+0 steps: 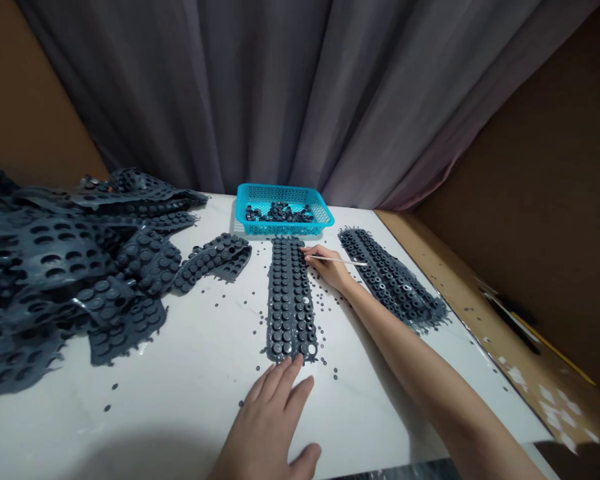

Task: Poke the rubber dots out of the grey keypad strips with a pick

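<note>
A dark grey rubber sheet with rows of round raised studs lies lengthwise in front of me. Two spots near its right edge show white through holes. My left hand rests at the sheet's near end, fingers stretched out and fingertips touching its edge. Closed around a thin white stick, my right hand is at the far right edge of the sheet. The stick's working tip is hidden by the fingers. Small black discs are scattered on the white table around the sheet.
Behind the sheet stands a blue plastic basket holding many small dark pieces. A large heap of similar sheets covers the left side. Another studded sheet lies to the right. A grey curtain hangs behind the white table.
</note>
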The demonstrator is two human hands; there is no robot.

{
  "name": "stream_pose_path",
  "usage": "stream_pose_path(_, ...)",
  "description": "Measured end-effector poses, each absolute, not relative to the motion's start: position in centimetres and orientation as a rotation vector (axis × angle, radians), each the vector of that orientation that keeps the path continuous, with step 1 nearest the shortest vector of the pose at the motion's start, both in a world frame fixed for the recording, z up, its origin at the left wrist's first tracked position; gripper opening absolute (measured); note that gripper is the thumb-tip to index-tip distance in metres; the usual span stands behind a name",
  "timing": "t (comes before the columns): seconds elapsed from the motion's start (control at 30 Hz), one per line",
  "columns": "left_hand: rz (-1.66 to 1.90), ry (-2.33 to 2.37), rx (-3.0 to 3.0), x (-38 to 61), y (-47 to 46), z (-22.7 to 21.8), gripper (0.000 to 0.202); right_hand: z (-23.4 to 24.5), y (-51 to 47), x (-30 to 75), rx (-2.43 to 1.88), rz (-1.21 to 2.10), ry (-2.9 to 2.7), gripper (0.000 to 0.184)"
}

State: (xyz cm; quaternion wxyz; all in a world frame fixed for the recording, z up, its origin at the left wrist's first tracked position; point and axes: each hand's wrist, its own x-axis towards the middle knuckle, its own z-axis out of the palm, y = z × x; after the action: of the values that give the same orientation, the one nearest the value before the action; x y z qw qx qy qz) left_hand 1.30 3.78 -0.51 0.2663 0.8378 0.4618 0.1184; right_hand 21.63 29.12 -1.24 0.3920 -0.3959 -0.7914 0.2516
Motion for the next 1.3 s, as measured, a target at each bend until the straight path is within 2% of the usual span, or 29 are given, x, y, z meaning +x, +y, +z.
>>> stream_pose_path(0.57, 0.299, 1.242, 2.267, 1.4, 3.9, -0.7, 0.067, -1.3, 31.4, 22.6, -1.025, 0.499, -2.141, 0.008)
stream_pose_path(0.73, 0.253, 1.229, 2.265, 1.4, 4.0, -0.6, 0.066, -1.2, 32.2, 23.2, -1.067, 0.447, -1.991, 0.014)
stream_pose_path(1.07, 0.339, 1.236, 2.398, 1.4, 4.0, -1.3, 0.067, -1.8, 31.0, 22.1, -0.979, 0.651, -1.969, 0.027)
stream_pose_path(1.3, 0.474, 1.249, 2.522, 1.3, 3.9, -1.5, 0.065, -1.7, 31.3, 22.2, -1.012, 0.644, -1.964, 0.021)
